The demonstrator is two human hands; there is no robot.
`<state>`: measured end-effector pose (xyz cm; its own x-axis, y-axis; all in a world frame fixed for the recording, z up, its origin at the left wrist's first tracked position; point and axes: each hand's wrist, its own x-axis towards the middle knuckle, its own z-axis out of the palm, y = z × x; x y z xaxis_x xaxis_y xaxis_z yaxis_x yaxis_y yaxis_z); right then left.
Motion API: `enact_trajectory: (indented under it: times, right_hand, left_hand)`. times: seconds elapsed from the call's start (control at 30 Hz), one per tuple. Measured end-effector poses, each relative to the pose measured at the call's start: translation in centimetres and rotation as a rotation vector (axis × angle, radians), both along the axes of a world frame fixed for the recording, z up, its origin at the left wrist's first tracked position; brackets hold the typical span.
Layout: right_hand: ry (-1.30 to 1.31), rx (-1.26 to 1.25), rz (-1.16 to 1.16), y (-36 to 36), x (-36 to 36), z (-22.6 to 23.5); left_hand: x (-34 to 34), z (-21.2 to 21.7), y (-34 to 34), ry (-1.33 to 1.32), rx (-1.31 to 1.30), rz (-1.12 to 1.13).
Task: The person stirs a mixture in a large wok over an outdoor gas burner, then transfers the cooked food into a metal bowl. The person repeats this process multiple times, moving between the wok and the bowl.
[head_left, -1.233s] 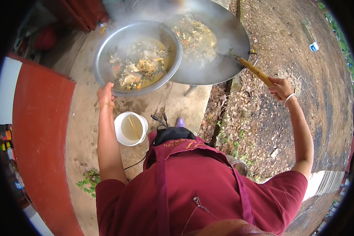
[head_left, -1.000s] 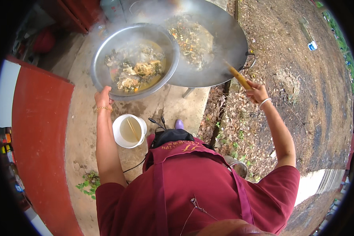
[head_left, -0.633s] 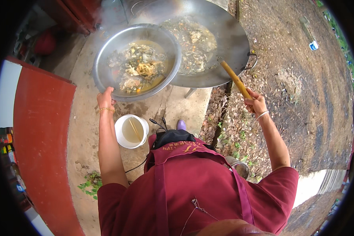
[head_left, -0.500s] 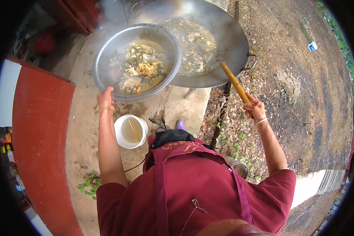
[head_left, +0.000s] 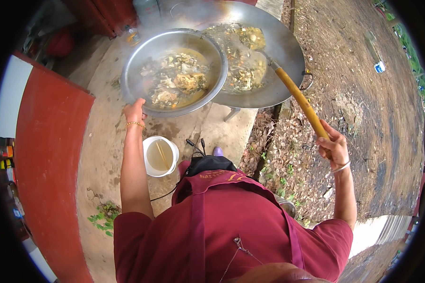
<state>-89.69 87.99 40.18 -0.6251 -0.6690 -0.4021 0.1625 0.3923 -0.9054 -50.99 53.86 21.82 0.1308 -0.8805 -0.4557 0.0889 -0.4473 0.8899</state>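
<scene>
My left hand (head_left: 135,111) grips the near left rim of a wide steel basin (head_left: 138,59), its fingers closed on the edge. Inside the basin lies a steaming stew (head_left: 190,82) of pale chunks, greens and yellowish broth. The basin overlaps the left side of a large wok (head_left: 284,49), which holds more of the same stew (head_left: 245,78). Closed round the end of a long wooden handle, my right hand (head_left: 334,145) holds a ladle (head_left: 301,100). Its metal neck reaches into the wok, and its food-covered head shows near the wok's far side, partly blurred by steam.
A white bucket (head_left: 174,165) with cloudy liquid and a pair of sticks stands on the concrete below the basin. Left is a red panel (head_left: 52,155). Leaf-strewn ground (head_left: 335,104) lies to the right. A gas cylinder (head_left: 146,9) stands behind the basin.
The ladle's head has moved farther into the wok and shows with food on it. My right hand has shifted right and nearer me. The basin sits slightly farther right in view.
</scene>
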Motion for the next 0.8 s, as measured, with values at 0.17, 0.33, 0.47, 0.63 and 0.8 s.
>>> enact_trajectory:
  times: [0.17, 0.33, 0.47, 0.63, 0.8]
  right_hand:
    - [0.068, -0.025, 0.096, 0.2, 1.4, 5.1]
    - [0.093, -0.084, 0.218, 0.4, 3.1, 7.4]
    - [0.070, -0.073, 0.342, 0.2, 3.9, 7.2]
    - [0.164, -0.006, 0.460, -0.1, 5.1, 6.4]
    - [1.014, -0.007, 0.665, -0.6, 6.4, 6.1]
  left_hand:
    - [-0.4, 0.7, 0.3, 0.009, -0.011, 0.005]
    - [0.0, 0.7, 0.4, 0.011, -0.017, 0.010]
    - [0.3, 0.4, 0.5, 0.014, -0.036, 0.043]
    - [-0.4, 0.8, 0.3, -0.005, -0.016, 0.045]
    - [-0.1, 0.5, 0.3, -0.033, -0.008, 0.041]
